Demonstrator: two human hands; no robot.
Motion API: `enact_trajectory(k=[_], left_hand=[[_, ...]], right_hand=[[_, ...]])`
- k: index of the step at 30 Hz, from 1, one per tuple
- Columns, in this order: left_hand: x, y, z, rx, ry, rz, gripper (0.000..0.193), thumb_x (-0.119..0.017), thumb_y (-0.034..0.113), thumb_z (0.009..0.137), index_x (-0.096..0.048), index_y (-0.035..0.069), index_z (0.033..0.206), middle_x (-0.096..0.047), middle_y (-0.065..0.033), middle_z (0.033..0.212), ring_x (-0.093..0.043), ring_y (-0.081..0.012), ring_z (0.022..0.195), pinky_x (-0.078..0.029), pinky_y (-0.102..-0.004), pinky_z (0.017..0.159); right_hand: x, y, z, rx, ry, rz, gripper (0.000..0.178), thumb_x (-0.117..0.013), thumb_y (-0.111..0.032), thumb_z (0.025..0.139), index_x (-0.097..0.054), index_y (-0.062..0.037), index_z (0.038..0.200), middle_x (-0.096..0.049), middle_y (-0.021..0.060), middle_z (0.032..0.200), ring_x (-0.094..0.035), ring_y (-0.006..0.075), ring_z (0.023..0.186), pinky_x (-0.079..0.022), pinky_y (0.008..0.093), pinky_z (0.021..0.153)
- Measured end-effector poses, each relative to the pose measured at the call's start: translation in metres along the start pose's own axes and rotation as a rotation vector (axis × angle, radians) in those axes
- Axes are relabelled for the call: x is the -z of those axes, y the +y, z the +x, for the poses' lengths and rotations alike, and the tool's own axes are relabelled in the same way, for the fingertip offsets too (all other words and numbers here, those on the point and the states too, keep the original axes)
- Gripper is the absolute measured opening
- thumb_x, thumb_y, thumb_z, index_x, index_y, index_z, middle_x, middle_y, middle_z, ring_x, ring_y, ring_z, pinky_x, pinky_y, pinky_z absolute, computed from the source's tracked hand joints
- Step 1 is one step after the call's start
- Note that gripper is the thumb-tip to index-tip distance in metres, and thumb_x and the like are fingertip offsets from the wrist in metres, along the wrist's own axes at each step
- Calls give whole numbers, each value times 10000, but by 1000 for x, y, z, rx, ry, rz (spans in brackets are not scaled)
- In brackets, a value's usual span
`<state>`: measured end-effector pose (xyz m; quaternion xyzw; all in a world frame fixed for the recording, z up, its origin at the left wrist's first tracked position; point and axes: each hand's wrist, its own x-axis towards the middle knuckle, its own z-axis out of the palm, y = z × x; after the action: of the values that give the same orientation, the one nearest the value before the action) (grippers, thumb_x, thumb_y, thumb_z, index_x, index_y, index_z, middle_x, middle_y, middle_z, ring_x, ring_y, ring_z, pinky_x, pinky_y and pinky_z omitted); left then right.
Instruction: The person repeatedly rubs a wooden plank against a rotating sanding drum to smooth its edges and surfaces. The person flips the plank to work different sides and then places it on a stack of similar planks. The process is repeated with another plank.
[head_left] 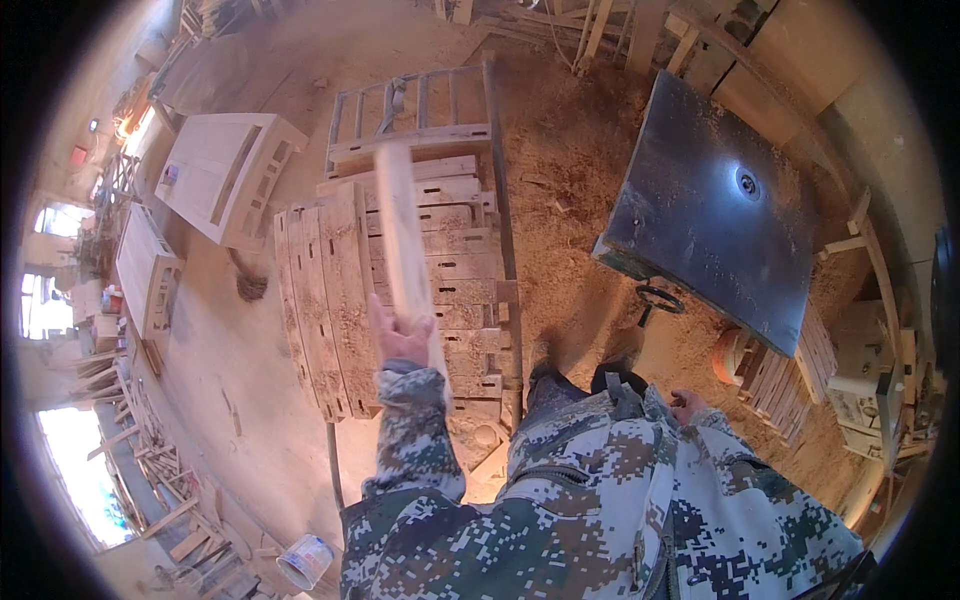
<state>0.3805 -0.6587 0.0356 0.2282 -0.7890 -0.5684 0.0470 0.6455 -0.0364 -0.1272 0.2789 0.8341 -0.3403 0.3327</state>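
Observation:
My left hand is closed around a pale wooden board, holding it up over a trolley stack. The board looks slightly blurred and points away from me. Beneath it lie several slotted wooden pieces, laid crosswise, with longer boards alongside them to the left. Sawdust and shavings cover these boards. My right hand hangs low beside my jacket, close to no workpiece; its fingers are too small and partly hidden to read.
To the right stands a dark metal machine table with a round spindle and a handwheel below its edge. A metal trolley frame rises behind the stack. White panelled furniture pieces stand left. A bucket sits lower left; slats lie right.

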Motion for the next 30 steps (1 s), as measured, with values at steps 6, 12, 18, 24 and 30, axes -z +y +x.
enact_trajectory(k=[6,12,18,24,30], left_hand=[[9,26,-12,-316,317,771,905,-774,195,914,-294,182,1682,-569,-292,1315,-545,-488,1268,-466,-538,1089],[-26,-32,1,323,-123,989,850,-712,191,950,-281,214,1683,-476,-340,1493,-512,-533,1353,-451,-543,1131],[20,-104,27,21,-250,-44,884,-732,93,925,-267,75,1677,-541,-184,1546,-569,-323,1368,-489,-432,1108],[-50,-53,-22,67,-436,-918,925,-821,22,878,-333,72,1662,-572,-116,1522,-593,-270,1323,-479,-394,1125],[-194,78,-101,7,-541,-883,890,-762,0,944,-261,100,1674,-571,-111,1472,-609,-255,1270,-501,-406,1092]], right_hand=[[1,-6,3,-68,-51,-6,568,-766,-104,889,-596,16,1418,-724,148,1092,-699,253,1034,-588,384,890],[4,-7,6,-17,5,96,541,-749,-64,836,-648,20,1361,-734,138,1018,-709,265,978,-589,368,863],[6,-29,-5,50,14,5,543,-741,-110,838,-664,0,1364,-759,160,1067,-729,278,1015,-587,375,914],[40,-195,-19,412,-137,190,638,-768,-244,919,-565,-29,1484,-703,197,1331,-686,309,1238,-544,417,1066],[46,-350,-66,1132,107,162,1071,-846,-479,849,-293,3,1630,-560,257,1506,-602,343,1351,-491,444,1118]])
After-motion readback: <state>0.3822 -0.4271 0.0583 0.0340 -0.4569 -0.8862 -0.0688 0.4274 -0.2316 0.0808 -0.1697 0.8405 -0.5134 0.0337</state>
